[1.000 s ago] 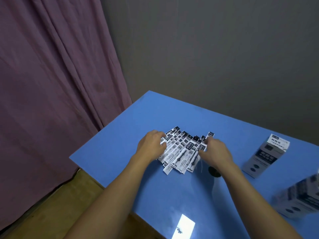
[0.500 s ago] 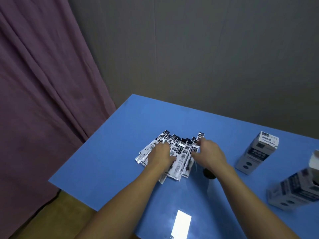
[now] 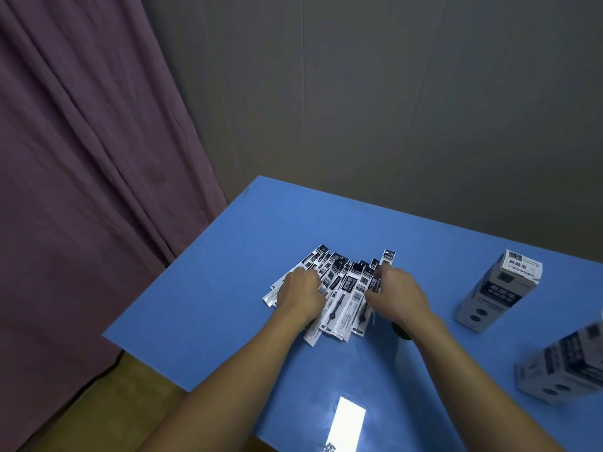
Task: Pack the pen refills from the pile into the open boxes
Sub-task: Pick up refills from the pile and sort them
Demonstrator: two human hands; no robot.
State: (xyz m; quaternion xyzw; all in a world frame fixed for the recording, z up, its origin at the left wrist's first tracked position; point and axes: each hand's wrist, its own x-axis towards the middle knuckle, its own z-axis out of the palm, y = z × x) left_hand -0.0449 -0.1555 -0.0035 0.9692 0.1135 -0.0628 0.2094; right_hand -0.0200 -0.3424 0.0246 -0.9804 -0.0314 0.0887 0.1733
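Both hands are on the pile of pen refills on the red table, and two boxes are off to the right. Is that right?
Almost. The table is blue, not red, as the head view shows. Both the left hand and right hand are on the pen refills, with two boxes to the right.

A blue table point(image 3: 208, 308) carries a refill pile point(image 3: 342, 295) and two boxes point(image 3: 496, 288).

Dim, even indoor light; bright rectangular glare patch point(image 3: 347, 425) of an overhead lamp on the glossy tabletop point(image 3: 228, 288) by its near edge; soft shadows beneath the forearms; wide-angle bowing at frame edges; nearest box point(image 3: 564, 367) motion-blurred.
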